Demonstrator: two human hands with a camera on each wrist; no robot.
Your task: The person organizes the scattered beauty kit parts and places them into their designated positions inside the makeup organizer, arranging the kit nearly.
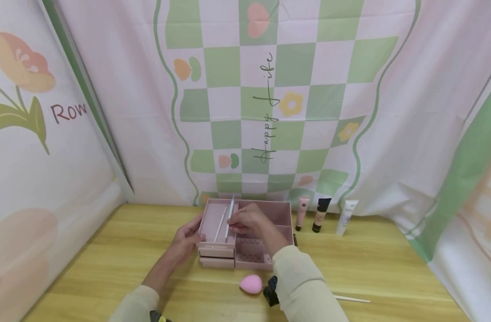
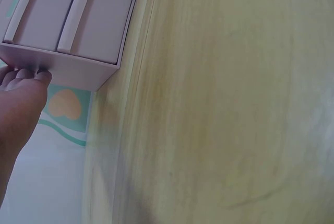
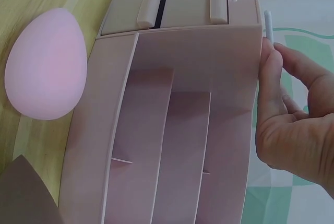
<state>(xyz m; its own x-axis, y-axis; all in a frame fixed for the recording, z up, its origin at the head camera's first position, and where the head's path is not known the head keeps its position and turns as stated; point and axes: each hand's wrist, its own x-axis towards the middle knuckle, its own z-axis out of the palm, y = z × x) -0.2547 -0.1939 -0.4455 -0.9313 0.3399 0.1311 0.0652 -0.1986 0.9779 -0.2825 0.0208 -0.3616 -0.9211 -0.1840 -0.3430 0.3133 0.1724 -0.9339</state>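
A pink makeup organizer (image 1: 263, 206) stands on the table, with a shallow top tray and two drawers on its left and open compartments on its right. My right hand (image 1: 249, 219) pinches a thin white stick with a bluish end (image 1: 231, 210) between thumb and fingers, over the tray. In the right wrist view the stick (image 3: 269, 25) juts past the fingertips. Another slim white stick (image 1: 220, 225) lies in the tray, left of the held one. My left hand (image 1: 186, 241) rests against the organizer's left side, its fingertips on the side wall (image 2: 73, 72) in the left wrist view.
Right of the organizer stand a pink tube (image 1: 302, 214), a black-capped beige tube (image 1: 321, 215) and a white tube (image 1: 346, 218). A pink makeup sponge (image 1: 251, 284) lies in front. Partly behind the right sleeve are a black object (image 1: 271, 291) and a pale stick (image 1: 355, 299).
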